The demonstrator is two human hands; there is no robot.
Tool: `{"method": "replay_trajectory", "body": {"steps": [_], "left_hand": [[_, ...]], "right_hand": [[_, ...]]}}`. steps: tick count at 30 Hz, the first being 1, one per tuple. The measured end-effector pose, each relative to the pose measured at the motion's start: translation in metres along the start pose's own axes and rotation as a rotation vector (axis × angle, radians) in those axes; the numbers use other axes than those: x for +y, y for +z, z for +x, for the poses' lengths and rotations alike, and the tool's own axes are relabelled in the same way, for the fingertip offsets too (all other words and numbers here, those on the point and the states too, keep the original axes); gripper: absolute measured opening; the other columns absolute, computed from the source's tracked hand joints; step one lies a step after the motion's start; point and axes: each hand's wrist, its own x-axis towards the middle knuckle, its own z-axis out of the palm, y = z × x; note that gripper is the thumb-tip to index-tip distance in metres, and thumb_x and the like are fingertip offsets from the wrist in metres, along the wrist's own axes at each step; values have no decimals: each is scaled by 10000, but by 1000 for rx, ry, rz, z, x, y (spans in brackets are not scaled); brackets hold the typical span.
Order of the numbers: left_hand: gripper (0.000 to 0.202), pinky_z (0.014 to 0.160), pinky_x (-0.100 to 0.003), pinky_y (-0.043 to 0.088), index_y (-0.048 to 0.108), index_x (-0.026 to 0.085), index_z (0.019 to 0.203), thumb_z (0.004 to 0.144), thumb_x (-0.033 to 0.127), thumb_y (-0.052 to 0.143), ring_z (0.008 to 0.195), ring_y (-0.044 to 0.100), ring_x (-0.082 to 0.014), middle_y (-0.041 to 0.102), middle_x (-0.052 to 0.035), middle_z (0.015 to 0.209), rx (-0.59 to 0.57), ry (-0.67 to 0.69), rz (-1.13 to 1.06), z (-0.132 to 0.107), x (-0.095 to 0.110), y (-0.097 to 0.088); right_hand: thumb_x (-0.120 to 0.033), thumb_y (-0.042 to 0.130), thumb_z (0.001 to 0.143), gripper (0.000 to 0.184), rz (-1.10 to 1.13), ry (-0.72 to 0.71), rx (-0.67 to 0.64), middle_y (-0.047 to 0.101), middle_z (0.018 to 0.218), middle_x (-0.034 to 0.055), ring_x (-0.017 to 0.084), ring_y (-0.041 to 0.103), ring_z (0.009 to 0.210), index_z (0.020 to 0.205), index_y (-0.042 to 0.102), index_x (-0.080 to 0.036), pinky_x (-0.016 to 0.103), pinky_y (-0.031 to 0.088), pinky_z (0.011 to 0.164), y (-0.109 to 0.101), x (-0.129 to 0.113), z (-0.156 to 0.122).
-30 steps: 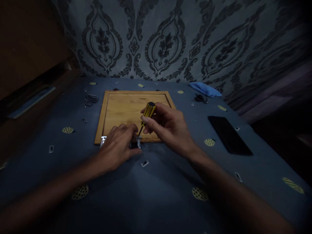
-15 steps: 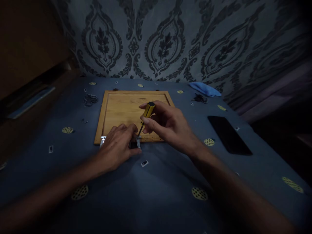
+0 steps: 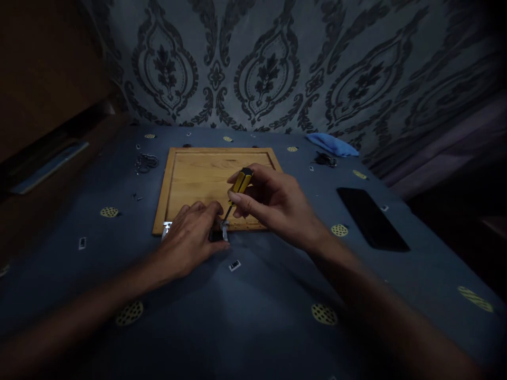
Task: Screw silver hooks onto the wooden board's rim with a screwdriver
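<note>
A wooden panel [image 3: 198,177] with a raised frame lies flat on a blue patterned cloth [image 3: 253,295]. My right hand [image 3: 277,203] is closed round a yellow and black screwdriver [image 3: 240,183], whose tip points down at a metal hinge [image 3: 224,231] on the panel's near edge. My left hand [image 3: 192,237] lies over that hinge with its fingers curled, pressing it against the wood. Another bit of metal [image 3: 167,228] shows at the panel's near left corner, beside my left hand.
A black phone [image 3: 371,219] lies to the right. A blue rag [image 3: 331,144] and dark small parts [image 3: 325,159] sit at the back right. Metal hardware [image 3: 146,161] and loose screws [image 3: 137,197] lie left of the panel. A patterned wall rises behind.
My right hand has shifted its fingers slightly round the screwdriver handle, which stays over the hinge. My left hand has hardly moved.
</note>
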Motion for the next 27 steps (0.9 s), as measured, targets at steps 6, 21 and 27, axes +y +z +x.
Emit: {"method": "replay_trajectory", "body": {"steps": [6,21,27], "left_hand": [[398,914,-452,465,561,222,1082,798,352,808,1037,602,-301,676,-59,1061,-5,11,0,0,1,-1],[354,878,-445,463,532,227,1027,806,325,791,989,605,-290,662,-42,1016,3,21,-9,1,1,-2],[342,868,-443,471,536,230,1020,808,326,787,971,607,-286,665,-43,1011,18,13,1,0,3,-2]], "right_hand": [[-517,735,883,348,3,-4,28,626,766,11,167,651,637,848,607,-195,307,524,577,2,1,0],[-453,702,922,312,-225,-86,237,550,720,-18,155,578,629,799,514,-236,304,435,549,11,2,-5],[-460,704,918,328,-244,-84,229,540,695,-26,147,573,619,789,509,-229,290,423,549,12,6,-4]]}}
